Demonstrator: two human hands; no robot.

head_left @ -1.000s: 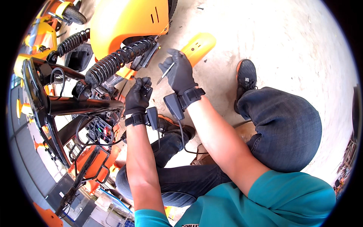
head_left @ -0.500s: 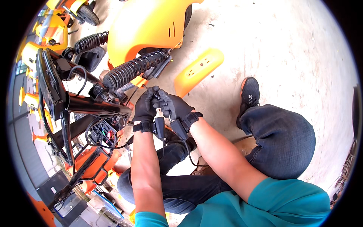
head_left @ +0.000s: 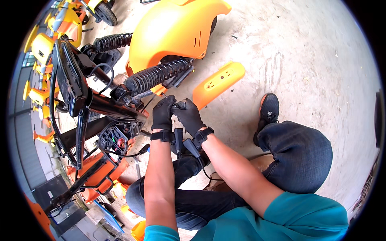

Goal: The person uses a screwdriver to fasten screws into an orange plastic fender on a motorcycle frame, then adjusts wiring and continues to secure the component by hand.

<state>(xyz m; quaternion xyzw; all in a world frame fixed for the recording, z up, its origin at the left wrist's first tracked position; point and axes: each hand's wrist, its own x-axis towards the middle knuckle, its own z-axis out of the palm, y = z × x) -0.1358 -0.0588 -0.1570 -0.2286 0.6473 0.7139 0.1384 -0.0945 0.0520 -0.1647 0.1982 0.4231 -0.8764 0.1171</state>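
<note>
My left hand [head_left: 163, 112], in a black glove, is closed just below the lower end of a black coil-spring shock absorber [head_left: 157, 76]. Touching its fingertips, my right hand [head_left: 188, 115] is also closed, gloved in black. Whatever the fingers hold is hidden by the gloves. A thin dark cable [head_left: 149, 103] runs near my left hand, beside a small orange part [head_left: 159, 90]. Black straps with dark box-shaped units circle both wrists. Left of my hands stands a black vehicle frame [head_left: 114, 108] with a bundle of wires [head_left: 113, 138].
A large orange fender [head_left: 173, 30] rises beyond the shock absorber. An orange cover panel [head_left: 219, 84] with slots lies on the concrete floor [head_left: 305, 72], where small dark bits are scattered. My bent knee [head_left: 299, 156] is at the right. More yellow vehicles [head_left: 66, 24] stand far left.
The whole scene has shifted a little right and down in view. My right hand's fingers have curled in tighter against the left hand, and the small piece earlier visible between them is now hidden.
</note>
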